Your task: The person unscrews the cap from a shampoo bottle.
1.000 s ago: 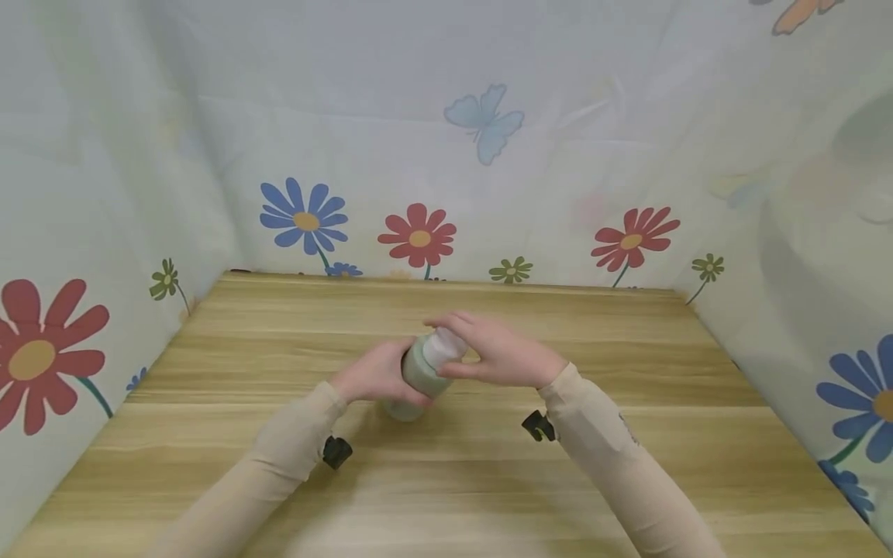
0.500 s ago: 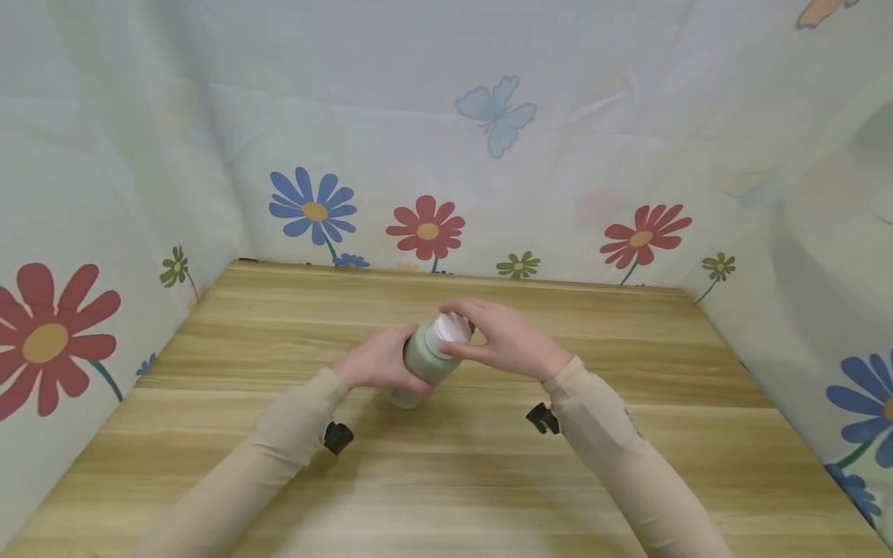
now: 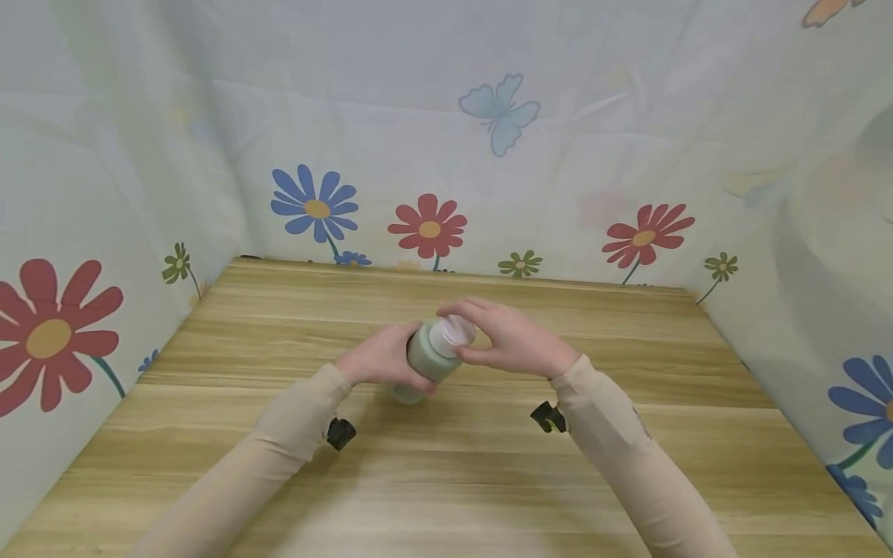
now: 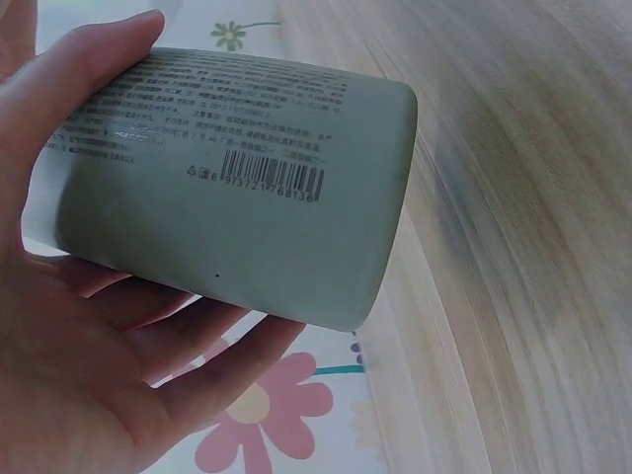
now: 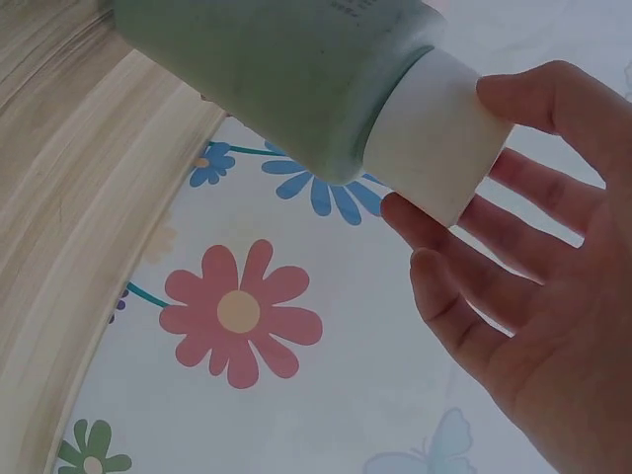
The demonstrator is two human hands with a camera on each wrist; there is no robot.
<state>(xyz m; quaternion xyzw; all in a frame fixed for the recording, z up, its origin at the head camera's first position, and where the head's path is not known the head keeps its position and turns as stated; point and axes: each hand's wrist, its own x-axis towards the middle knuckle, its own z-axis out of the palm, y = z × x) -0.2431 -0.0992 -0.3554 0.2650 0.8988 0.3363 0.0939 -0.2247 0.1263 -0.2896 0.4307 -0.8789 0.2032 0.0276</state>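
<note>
A pale green bottle [image 3: 430,358] with a white cap [image 3: 452,335] is held tilted over the wooden table, its cap end up and to the right. My left hand [image 3: 382,358] grips the bottle's body, thumb on one side and fingers around the other. Small print and a barcode show on the bottle [image 4: 267,178] in the left wrist view. My right hand [image 3: 516,339] holds the white cap [image 5: 439,133] between thumb and fingers. The cap sits on the bottle's neck. Whether the bottle's base touches the table cannot be made out.
The wooden table [image 3: 488,480] spreads out around both hands. A white cloth [image 3: 391,116] printed with flowers and butterflies hangs behind it and along both sides. A small black piece [image 3: 340,434] is fixed at the left wrist, another [image 3: 548,418] at the right.
The bottle and both hands appear slightly higher in view, as does the whole scene. My right hand has shifted around the cap, and more of the cap's top shows than a second ago.
</note>
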